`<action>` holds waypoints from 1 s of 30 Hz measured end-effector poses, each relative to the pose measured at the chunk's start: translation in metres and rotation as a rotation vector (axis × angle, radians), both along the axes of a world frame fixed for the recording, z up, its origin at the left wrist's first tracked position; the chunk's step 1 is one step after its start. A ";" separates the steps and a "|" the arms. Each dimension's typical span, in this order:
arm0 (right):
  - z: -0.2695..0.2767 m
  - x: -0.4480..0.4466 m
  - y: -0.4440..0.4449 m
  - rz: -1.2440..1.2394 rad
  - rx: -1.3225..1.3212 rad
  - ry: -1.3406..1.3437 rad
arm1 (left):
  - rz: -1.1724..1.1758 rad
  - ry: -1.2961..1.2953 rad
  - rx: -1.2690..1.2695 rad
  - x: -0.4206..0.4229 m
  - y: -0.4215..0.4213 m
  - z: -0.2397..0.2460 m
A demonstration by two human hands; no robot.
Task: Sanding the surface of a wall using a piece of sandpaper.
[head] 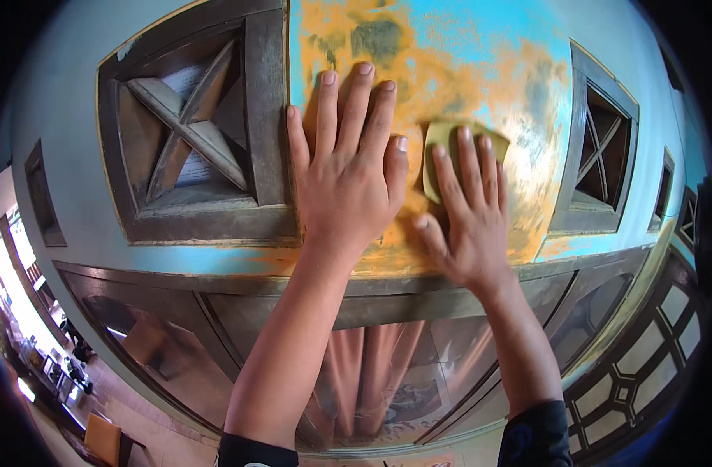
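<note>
In front of me is a wall panel [484,64] whose turquoise paint is worn away to orange with grey patches. My left hand [347,175] lies flat on its left part, fingers spread, with nothing in it; the little finger reaches the edge of a dark vent frame [267,117]. Under the fingers of my right hand [475,216], a yellowish sheet of sandpaper [436,146] is pressed to the panel. The sheet's upper right corner stands out past the fingers, and its middle is hidden. The right thumb is spread away to the left, off the sheet.
Wooden cross bars [183,125] fill the left vent, with printed paper behind them. A second crossed vent [601,140] is at the right. Below run a dark wooden ledge [233,284] and glass panes with a pinkish curtain [379,373]. An orange-backed chair [103,439] stands lower left.
</note>
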State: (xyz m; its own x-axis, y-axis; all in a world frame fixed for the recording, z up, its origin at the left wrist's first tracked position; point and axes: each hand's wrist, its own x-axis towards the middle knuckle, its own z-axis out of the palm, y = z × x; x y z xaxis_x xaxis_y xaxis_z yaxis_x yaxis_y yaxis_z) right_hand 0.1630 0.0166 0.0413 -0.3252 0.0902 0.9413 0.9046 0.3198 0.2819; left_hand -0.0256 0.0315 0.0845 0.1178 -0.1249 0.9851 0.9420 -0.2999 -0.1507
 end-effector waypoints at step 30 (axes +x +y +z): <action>0.068 0.001 0.012 0.051 0.179 0.129 | 0.049 0.004 -0.036 0.000 -0.003 0.002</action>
